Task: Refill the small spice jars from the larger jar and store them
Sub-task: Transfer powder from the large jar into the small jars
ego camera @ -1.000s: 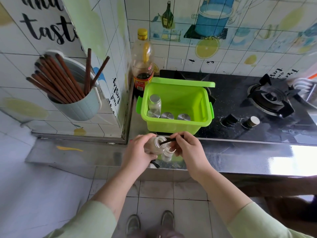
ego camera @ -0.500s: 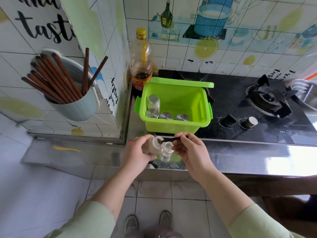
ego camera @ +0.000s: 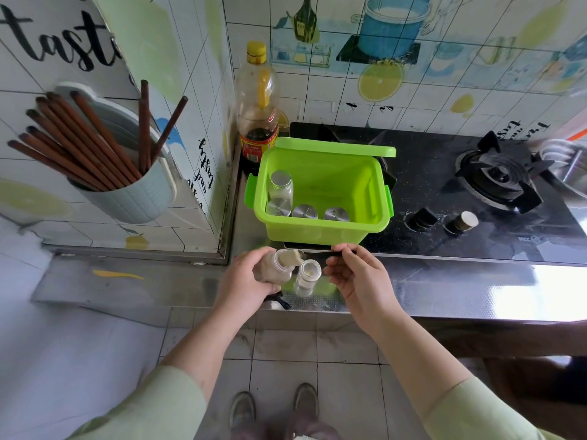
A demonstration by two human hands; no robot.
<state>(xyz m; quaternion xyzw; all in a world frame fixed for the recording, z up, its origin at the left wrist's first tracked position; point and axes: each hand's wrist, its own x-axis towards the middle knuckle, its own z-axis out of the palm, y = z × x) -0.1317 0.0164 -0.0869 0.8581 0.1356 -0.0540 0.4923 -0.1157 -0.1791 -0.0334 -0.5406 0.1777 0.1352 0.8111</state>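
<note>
My left hand (ego camera: pixel 246 277) grips the larger jar (ego camera: pixel 275 268), tilted with its open mouth pointing right; pale powder fills it. My right hand (ego camera: pixel 355 274) pinches a dark-handled spoon (ego camera: pixel 314 256) whose bowl carries powder at the jar's mouth. Just below stands a small open spice jar (ego camera: pixel 306 277) on the steel counter, upright, with some powder inside. Behind them, a green plastic box (ego camera: pixel 320 231) holds several small jars with silver lids (ego camera: pixel 281 187), one standing taller at the left.
The box's green lid (ego camera: pixel 333 147) leans behind it on the black gas stove (ego camera: pixel 476 198), which has two knobs (ego camera: pixel 465 221). A soy sauce bottle (ego camera: pixel 258 106) stands in the corner. A wall-mounted chopstick holder (ego camera: pixel 127 192) is at left. The counter's front edge runs below my hands.
The spoon came out of the larger jar's mouth with powder on it and now sits above the small jar. My left hand keeps the jar tilted.
</note>
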